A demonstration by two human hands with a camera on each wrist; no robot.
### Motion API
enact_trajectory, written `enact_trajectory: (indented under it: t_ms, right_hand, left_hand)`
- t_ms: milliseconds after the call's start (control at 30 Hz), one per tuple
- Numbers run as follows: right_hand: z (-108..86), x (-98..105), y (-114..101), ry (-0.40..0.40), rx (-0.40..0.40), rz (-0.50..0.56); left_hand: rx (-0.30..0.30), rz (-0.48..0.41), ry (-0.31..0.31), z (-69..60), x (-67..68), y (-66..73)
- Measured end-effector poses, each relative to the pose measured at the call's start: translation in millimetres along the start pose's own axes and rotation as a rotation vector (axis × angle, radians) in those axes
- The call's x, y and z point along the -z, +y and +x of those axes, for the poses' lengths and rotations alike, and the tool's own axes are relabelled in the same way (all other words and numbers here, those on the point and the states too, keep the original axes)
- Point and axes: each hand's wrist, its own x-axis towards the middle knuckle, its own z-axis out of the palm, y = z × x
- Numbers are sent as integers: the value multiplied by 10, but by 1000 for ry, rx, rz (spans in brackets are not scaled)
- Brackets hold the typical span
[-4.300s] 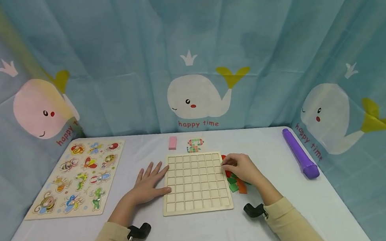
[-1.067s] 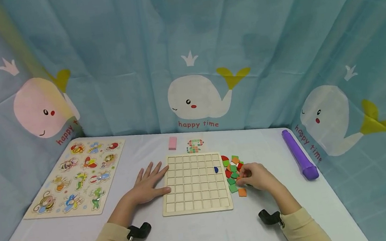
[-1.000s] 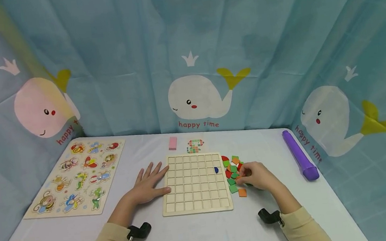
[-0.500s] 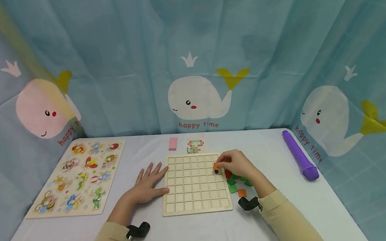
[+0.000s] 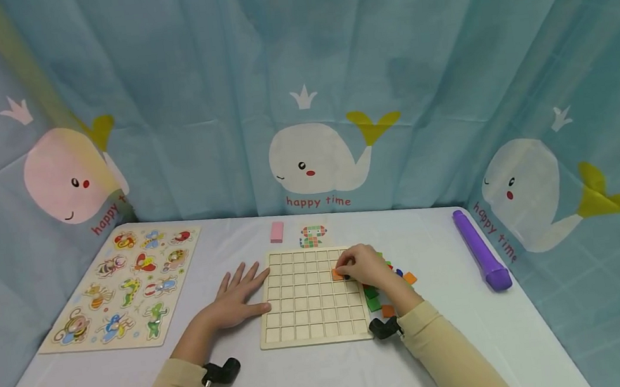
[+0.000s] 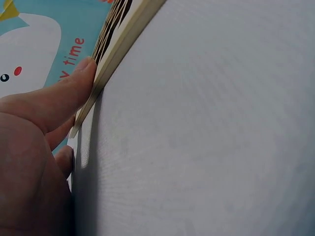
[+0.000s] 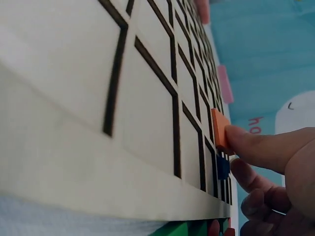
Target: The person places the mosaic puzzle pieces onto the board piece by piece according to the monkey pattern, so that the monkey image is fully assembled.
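A wooden grid board (image 5: pixel 300 309) lies on the white table, its squares framed by thin raised lines. My left hand (image 5: pixel 233 299) is spread flat beside it, thumb and a fingertip touching the board's left edge. Between thumb and fingers, my right hand (image 5: pixel 363 264) pinches an orange square tile (image 5: pixel 336 274) over the board's right side. In the right wrist view that orange tile (image 7: pixel 220 130) stands tilted at the grid. Just beside it sits a dark blue piece (image 7: pixel 223 168) on the board, mostly covered by my fingers in the head view.
Loose green tiles (image 5: pixel 373 301), an orange tile (image 5: pixel 388 311) and other coloured pieces lie right of the board, partly under my right arm. Behind the board are a pink block (image 5: pixel 277 232) and a pattern card (image 5: pixel 313 236). An insect puzzle (image 5: pixel 120 292) lies left, a purple stick (image 5: pixel 481 250) right.
From the loose pieces, my right hand has brought an orange tile left onto the board, passing the blue piece, which appeared there earlier. The left hand stays in place.
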Motion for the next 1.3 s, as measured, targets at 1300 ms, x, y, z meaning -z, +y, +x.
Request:
enact_trajectory:
  t_ms: [1300]
  right_hand:
    - [-330, 298, 376, -43, -124, -136]
  left_hand:
    - [-1, -16, -4, -19, 26, 33]
